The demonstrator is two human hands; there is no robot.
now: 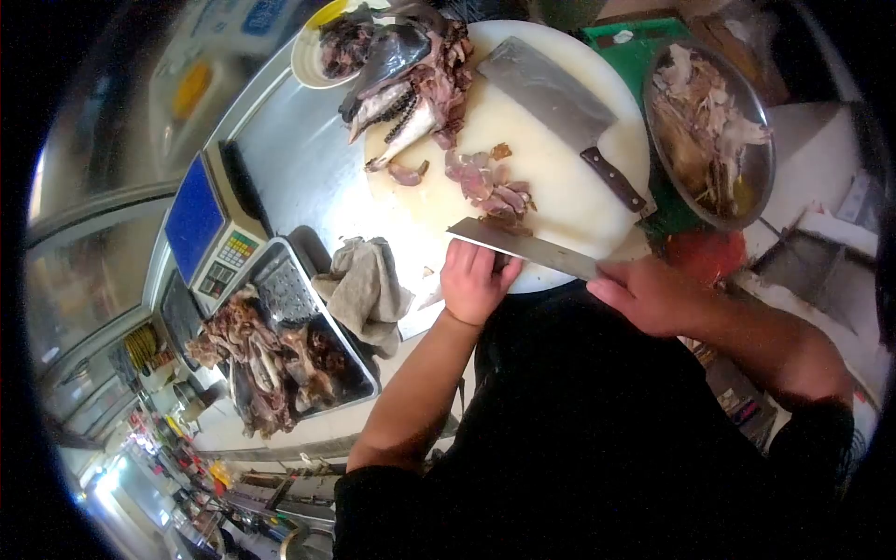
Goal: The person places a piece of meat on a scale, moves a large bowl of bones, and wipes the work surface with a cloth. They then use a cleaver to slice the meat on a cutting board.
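My right hand [637, 293] is closed on the handle of a knife [527, 246], its broad blade pointing left over the near edge of the round white cutting board [569, 177]. Fingers curled, my left hand [474, 282] is against the blade near its far end; whatever lies under the fingers is hidden. Sliced meat [490, 182] lies just beyond the blade. A second cleaver [551, 93] with a brown handle rests flat on the board. A heap of dark meat pieces [420, 89] sits at the board's back left.
At the back left stands a bowl [303, 58] of dark meat. An oval metal bowl [758, 177] of meat is at the right, near a green crate [635, 45]. A cloth [359, 289], a metal tray [359, 375] of meat and a scale [194, 210] are at the left.
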